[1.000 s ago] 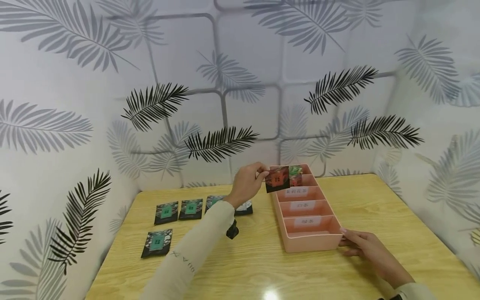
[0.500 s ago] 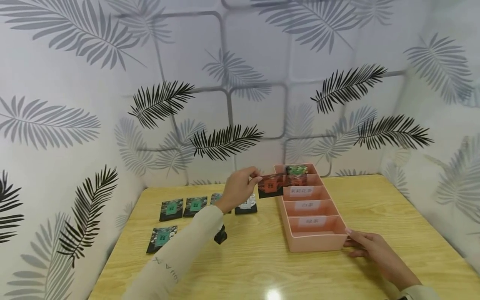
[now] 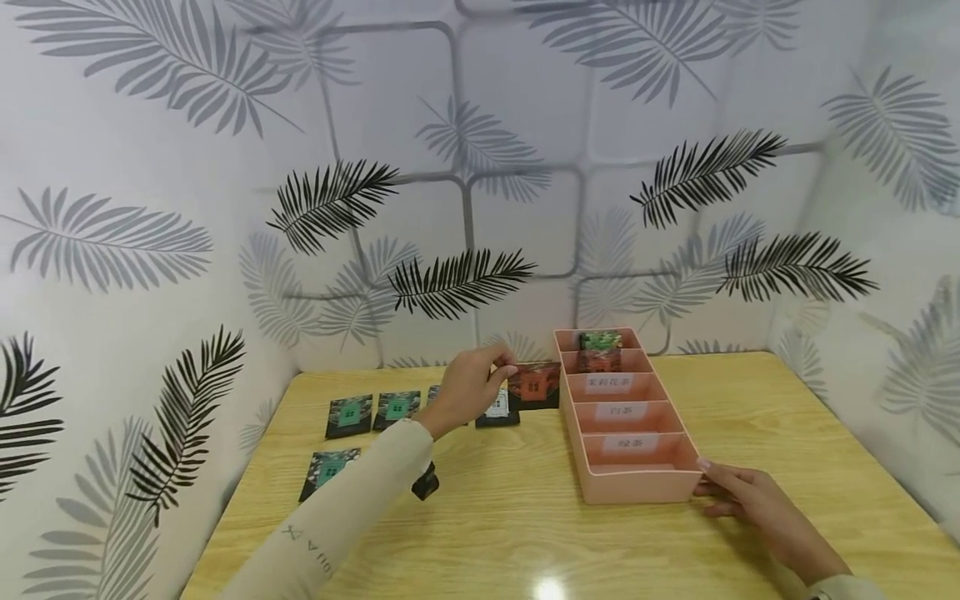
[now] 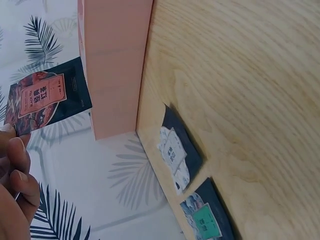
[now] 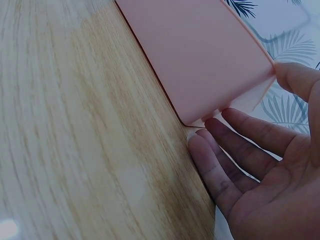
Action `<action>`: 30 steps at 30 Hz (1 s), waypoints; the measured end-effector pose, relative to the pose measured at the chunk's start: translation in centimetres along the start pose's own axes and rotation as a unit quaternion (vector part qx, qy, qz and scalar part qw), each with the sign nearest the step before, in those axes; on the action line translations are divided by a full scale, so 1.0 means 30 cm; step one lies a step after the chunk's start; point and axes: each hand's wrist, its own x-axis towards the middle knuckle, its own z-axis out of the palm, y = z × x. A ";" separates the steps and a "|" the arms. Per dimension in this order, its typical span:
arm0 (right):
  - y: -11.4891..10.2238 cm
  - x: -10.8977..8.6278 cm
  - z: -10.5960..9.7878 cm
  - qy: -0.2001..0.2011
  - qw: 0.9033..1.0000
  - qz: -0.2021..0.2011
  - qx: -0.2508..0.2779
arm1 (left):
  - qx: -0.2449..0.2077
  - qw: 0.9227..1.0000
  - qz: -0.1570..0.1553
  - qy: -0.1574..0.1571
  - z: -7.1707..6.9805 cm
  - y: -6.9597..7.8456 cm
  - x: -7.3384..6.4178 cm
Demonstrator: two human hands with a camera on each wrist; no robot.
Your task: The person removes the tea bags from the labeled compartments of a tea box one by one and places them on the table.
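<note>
My left hand (image 3: 467,387) pinches a red and black tea sachet (image 3: 534,386) by its edge, between thumb and fingers. That sachet is held up just left of the pink divided box (image 3: 637,487), outside its wall; its printed front shows in the left wrist view. At the box's near right corner, my right hand (image 3: 757,508) holds on, thumb at the rim and fingers bent against the wall below. In the box's far compartments stand a green sachet (image 3: 602,340) and a red sachet (image 3: 600,361). Paper labels mark the three nearer compartments.
On the table (image 3: 510,533) left of the box lie a white and black sachet (image 3: 498,412) and several green and black sachets (image 3: 349,415), some partly behind my left arm. A leaf-patterned wall (image 3: 495,217) rises behind the table.
My left hand has drawn the red sachet left and down, from above the box's far end to beside its left wall. The right hand stays at the corner.
</note>
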 end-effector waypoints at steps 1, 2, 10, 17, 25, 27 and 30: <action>0.001 0.001 0.000 -0.002 1.000 0.002 0.001 | -0.004 1.000 -0.002 -0.003 -0.004 -0.002 -0.008; 0.000 0.001 0.000 -0.004 1.000 0.003 0.002 | -0.005 1.000 -0.004 -0.006 -0.007 -0.004 -0.016; -0.003 0.005 0.000 -0.010 1.000 0.002 0.010 | 0.002 1.000 -0.025 -0.013 -0.030 -0.040 -0.082; 0.008 0.003 0.005 -0.001 1.000 0.010 -0.007 | -0.018 0.998 -0.051 -0.039 -0.044 -0.072 -0.143; 0.012 -0.002 0.013 -0.001 1.000 0.009 -0.006 | -0.026 0.997 -0.049 -0.045 -0.072 -0.095 -0.208; 0.007 -0.003 0.011 0.000 1.000 0.006 -0.008 | -0.029 0.997 -0.050 -0.049 -0.077 -0.106 -0.219; -0.001 -0.001 0.009 0.001 1.000 0.006 -0.009 | -0.035 0.997 -0.051 -0.046 -0.089 -0.115 -0.228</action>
